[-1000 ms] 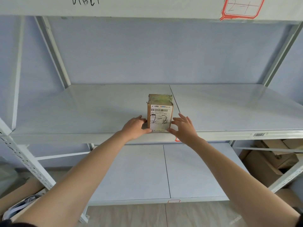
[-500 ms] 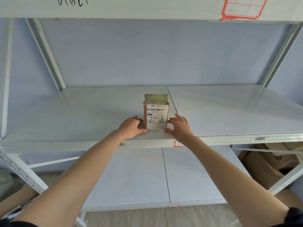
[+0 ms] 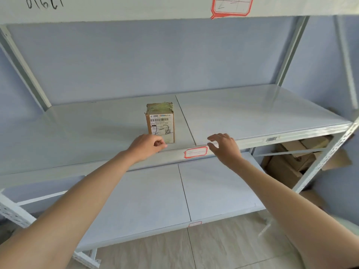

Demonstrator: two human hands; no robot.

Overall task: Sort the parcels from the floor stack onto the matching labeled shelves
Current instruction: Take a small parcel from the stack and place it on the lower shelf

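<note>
1 small taped cardboard parcel (image 3: pixel 160 123) marked 2-2 stands upright on the middle shelf (image 3: pixel 252 115) near its front edge; left hand (image 3: pixel 146 146) loosely curled, empty; right hand (image 3: pixel 225 147) spread, empty; likely light, rigid; grip side faces.

The middle shelf (image 3: pixel 252 115) is a pale grey metal board made of two panels that meet at a seam running front to back. One parcel (image 3: pixel 160 123) stands upright on its left panel, just beyond the curled fingers (image 3: pixel 158 143) of the left hand and close to the seam; its front label bears a handwritten "2-2". A red-bordered label (image 3: pixel 195 152) sits on the shelf's front edge, just left of the right hand's spread fingers (image 3: pixel 215 137). The lower shelf (image 3: pixel 155 195), below both sets of fingers, shows the same two-panel seam. Beneath it lies a tiled floor (image 3: pixel 213 249).
</note>
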